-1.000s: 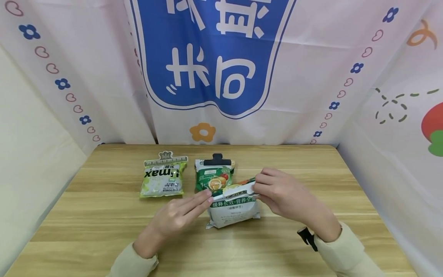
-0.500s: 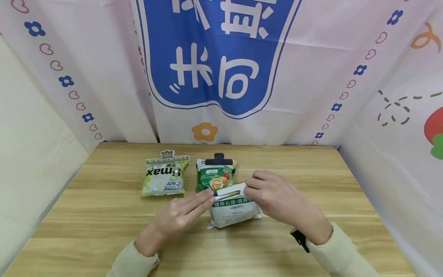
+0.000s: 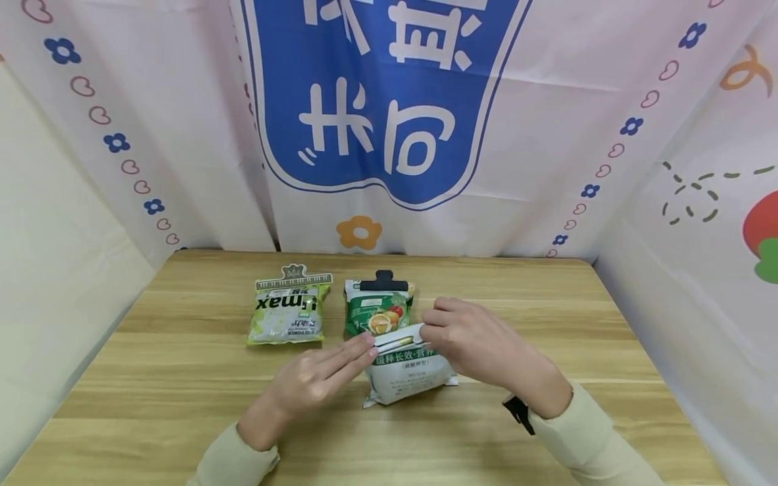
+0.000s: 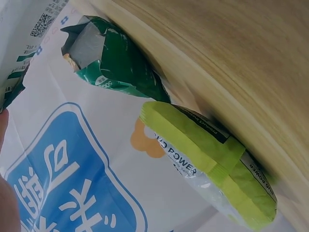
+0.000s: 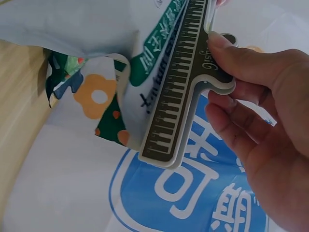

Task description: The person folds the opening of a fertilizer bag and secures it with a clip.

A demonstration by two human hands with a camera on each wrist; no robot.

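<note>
A white-and-green printed bag [image 3: 408, 378] stands on the table in front of me. My left hand [image 3: 308, 379] holds its upper left corner, the fingers fairly straight; the thumb is hidden in the head view. My right hand [image 3: 477, 341] pinches the handle of a piano-key bag clip [image 5: 176, 87] between thumb and fingers. Along the bag's top edge lies this clip, its long bar overlapping the printed edge in the right wrist view. In the left wrist view only a sliver of my left hand shows, beside the bag [image 4: 14, 43].
Behind stands a green bag [image 3: 373, 312] with a black clip [image 3: 384, 282] on top. To its left lies a yellow-green bag [image 3: 288, 317] wearing another piano-key clip [image 3: 294, 278]. A printed cloth [image 3: 547, 121] hangs behind the wooden table [image 3: 182, 378].
My right hand has shifted left with the clip, along the bag's top edge. The left hand stays at the bag's corner; the bags behind have not moved on the table.
</note>
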